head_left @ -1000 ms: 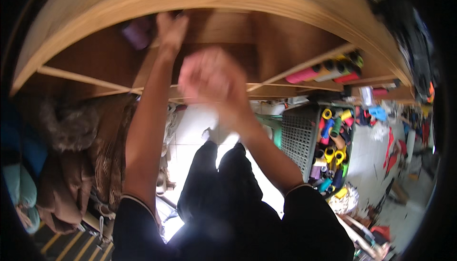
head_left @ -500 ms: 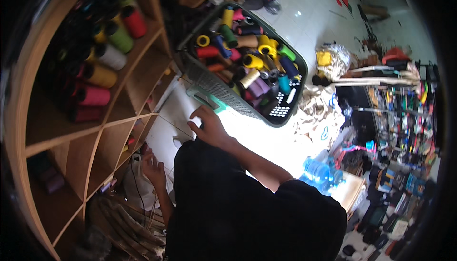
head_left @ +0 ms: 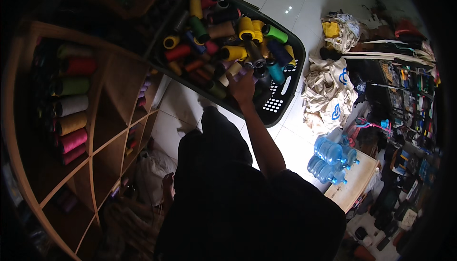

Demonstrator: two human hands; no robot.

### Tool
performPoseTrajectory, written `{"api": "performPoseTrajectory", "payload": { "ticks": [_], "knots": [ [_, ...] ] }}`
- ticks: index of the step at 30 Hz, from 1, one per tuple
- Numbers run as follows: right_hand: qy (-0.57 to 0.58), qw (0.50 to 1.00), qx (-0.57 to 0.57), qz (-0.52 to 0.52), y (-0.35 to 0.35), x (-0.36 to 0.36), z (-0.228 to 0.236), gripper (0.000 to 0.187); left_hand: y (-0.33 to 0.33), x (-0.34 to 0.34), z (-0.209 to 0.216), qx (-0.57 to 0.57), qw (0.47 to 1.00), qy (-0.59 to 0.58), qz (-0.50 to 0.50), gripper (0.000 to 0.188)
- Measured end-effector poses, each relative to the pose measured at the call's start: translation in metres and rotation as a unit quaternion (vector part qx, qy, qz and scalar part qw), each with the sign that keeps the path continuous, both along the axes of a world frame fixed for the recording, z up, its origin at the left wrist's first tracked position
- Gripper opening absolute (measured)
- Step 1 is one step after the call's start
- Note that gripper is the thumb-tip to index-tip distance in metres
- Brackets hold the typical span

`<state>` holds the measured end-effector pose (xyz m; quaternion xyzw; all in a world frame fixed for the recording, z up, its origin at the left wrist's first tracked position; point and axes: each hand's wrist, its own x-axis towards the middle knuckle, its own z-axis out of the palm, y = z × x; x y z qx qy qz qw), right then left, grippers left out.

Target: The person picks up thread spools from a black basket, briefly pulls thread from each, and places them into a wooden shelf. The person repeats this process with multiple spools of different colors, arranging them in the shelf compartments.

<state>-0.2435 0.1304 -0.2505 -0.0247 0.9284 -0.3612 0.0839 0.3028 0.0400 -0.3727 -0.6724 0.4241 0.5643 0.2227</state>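
A dark plastic basket, heaped with thread cones in many colours, stands in front of me. My right hand reaches over its near rim, fingers curled round a purple thread cone. Close by lie a cream cone, a teal cone and a yellow cone. Low on the left, my left hand hangs beside my dark clothing, near a whitish sack. Its fingers are too small and shaded to read, and no thread cone shows in it.
Wooden shelving lines the left, with a row of thread cones in one compartment. Beyond the basket's right side lies a heap of cream cloth. Blue water jugs rest by a low wooden table.
My right hand has moved forward from outside the basket onto the cones inside it. My left hand has dropped back toward my body. The view has shifted, and the shelves look darker.
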Motion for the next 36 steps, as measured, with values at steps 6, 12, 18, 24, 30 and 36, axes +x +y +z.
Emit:
{"api": "performPoseTrajectory", "payload": {
  "ticks": [6, 12, 18, 24, 30, 36],
  "knots": [
    [-0.081, 0.997, 0.005, 0.015, 0.010, -0.034, -0.034, 0.064, -0.027, -0.056, -0.014, -0.108, 0.979, 0.095, -0.144, 0.039],
    [-0.092, 0.970, -0.224, -0.013, 0.016, -0.028, -0.026, 0.052, -0.046, -0.145, 0.025, -0.185, 0.968, 0.157, 0.069, 0.032],
    [-0.054, 0.961, -0.237, 0.134, -0.005, -0.022, 0.010, 0.048, -0.056, -0.197, 0.053, -0.209, 0.965, 0.156, 0.004, 0.030],
    [-0.007, 0.943, -0.231, 0.241, -0.046, -0.012, 0.030, 0.043, -0.046, -0.197, 0.063, -0.104, 0.975, 0.147, 0.130, 0.039],
    [0.019, 0.938, -0.117, 0.326, -0.005, 0.001, 0.013, 0.044, -0.023, -0.141, 0.042, -0.070, 0.984, 0.054, 0.155, 0.046],
    [-0.009, 0.952, -0.044, 0.303, 0.018, 0.000, -0.029, 0.034, 0.010, -0.083, 0.016, -0.061, 0.996, 0.031, 0.061, 0.041]
  ]
}}
